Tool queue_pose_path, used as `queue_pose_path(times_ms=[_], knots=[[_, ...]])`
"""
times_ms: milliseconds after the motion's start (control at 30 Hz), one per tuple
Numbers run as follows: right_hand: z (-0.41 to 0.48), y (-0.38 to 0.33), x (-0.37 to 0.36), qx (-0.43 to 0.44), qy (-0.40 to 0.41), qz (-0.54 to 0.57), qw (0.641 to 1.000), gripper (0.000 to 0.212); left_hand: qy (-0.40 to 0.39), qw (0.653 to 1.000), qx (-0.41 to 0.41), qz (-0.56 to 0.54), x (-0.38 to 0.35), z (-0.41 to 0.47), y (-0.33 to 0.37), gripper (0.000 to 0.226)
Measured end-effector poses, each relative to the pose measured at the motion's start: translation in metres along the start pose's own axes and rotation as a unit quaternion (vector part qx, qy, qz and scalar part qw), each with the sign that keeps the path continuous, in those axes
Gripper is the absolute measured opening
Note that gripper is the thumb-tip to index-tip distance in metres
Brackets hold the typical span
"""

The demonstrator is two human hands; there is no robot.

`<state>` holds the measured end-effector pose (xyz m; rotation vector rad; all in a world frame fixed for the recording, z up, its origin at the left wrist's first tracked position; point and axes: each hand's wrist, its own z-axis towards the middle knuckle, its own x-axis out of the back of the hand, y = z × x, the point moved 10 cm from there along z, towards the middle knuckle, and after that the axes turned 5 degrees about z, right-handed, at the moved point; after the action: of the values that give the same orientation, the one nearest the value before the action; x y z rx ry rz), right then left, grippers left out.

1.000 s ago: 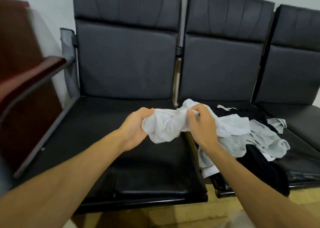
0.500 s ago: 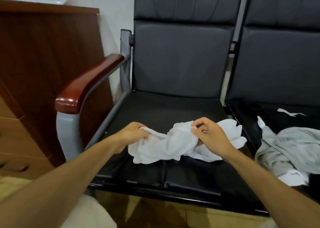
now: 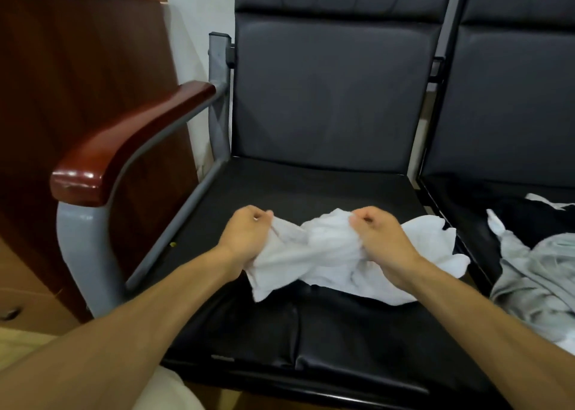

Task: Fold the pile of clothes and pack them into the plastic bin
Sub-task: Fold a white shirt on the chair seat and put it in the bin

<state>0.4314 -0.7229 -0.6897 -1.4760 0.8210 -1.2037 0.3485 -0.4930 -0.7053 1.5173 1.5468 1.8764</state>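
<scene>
1. White, soft and heavily wrinkled, the white garment (image 3: pixel 329 254) lies bunched and twisted across the middle of the seat cushion (image 3: pixel 311 185) of the left-hand chair. What kind of clothing it is cannot be made out.
2. The cushion is glossy black padding, like leather, creased toward its front edge. The backrest (image 3: pixel 329 92) is a duller dark panel with stitched seams. The armrest (image 3: pixel 124 148) is curved, polished reddish-brown wood on a grey metal frame.
3. The left hand (image 3: pixel 245 238) clenches the garment's left end, its fingers curled tight round a gathered fold.
4. The right hand (image 3: pixel 379 238) grasps the cloth right of its middle, fingers curled under and fabric bunched beneath the palm.
5. Both sets of fingertips are hidden behind knuckles and cloth.
6. On the neighbouring seat to the right, a limp grey garment (image 3: pixel 535 285) lies in loose folds, cut off by the picture's right edge. Behind it, a black garment (image 3: pixel 529 216) blends into the dark seat, so its outline is hard to follow.
7. A dark wooden cabinet (image 3: pixel 77 67) stands left of the chair, cropped at the top and the left.
</scene>
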Motion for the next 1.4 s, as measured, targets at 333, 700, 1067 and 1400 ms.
queue_pose_path(times_ms=[333, 700, 1067, 1400], knots=[[-0.006, -0.001, 0.036, -0.171, -0.013, 0.247, 0.954, 0.038, 0.084, 0.911, 0.174, -0.364, 0.006, -0.002, -0.036, 0.021], [-0.033, 0.026, 0.023, -0.074, -0.158, -0.301, 0.938, 0.055, 0.098, 0.967, -0.094, 0.214, 0.015, -0.020, 0.016, 0.038], [-0.043, -0.002, 0.029, 0.017, -0.145, -0.200, 0.969, 0.018, -0.202, 0.869, -0.275, 0.359, -0.088, -0.043, 0.012, 0.033], [-0.089, -0.014, 0.016, -0.078, -0.243, -0.043, 0.966, 0.017, -0.091, 0.931, -0.288, 0.205, -0.031, -0.051, 0.041, 0.023]])
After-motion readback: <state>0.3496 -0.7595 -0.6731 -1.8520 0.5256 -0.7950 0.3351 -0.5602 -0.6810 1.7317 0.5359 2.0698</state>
